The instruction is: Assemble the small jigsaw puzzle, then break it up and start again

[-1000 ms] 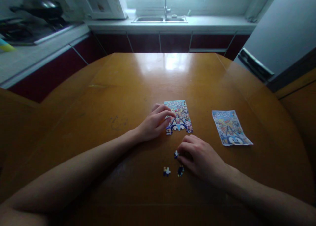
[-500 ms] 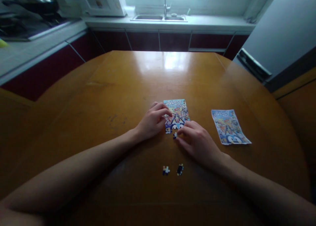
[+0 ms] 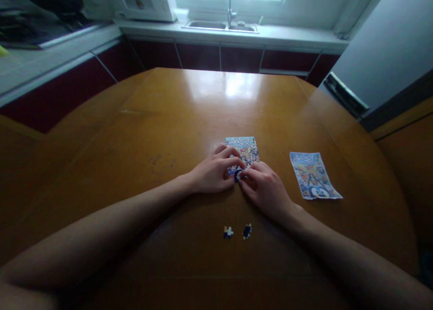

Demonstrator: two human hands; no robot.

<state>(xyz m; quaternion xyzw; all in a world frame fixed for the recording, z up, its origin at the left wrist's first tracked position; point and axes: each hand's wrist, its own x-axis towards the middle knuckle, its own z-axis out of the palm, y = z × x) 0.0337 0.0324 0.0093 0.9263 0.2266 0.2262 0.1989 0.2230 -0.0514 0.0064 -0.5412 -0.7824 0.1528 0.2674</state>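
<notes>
A mostly assembled jigsaw puzzle (image 3: 245, 144) with a crowded, colourful picture lies on the wooden table, its lower part covered by my hands. My left hand (image 3: 216, 170) reaches over its left side, fingers curved and apart, with the thumb beside the lower edge. At that edge, my right hand (image 3: 267, 181) pinches a dark blue and white puzzle piece (image 3: 238, 175) between thumb and forefinger. Whether the piece is joined to the puzzle cannot be made out. Two loose clumps lie nearer me: a white and dark puzzle piece (image 3: 228, 232) and a dark puzzle piece with pale edges (image 3: 247, 231).
To the right lies a creased reference picture (image 3: 314, 174) with a penguin face at its bottom. The round wooden table (image 3: 162, 120) extends around everything. Beyond it are a counter with a sink (image 3: 206, 25), a microwave (image 3: 144, 3), a wok (image 3: 50, 1) and a fridge (image 3: 382, 43).
My left hand has shifted right and slightly down, its fingers nearer my right hand. The pinched piece has moved up against the puzzle's lower edge. The view has tilted slightly.
</notes>
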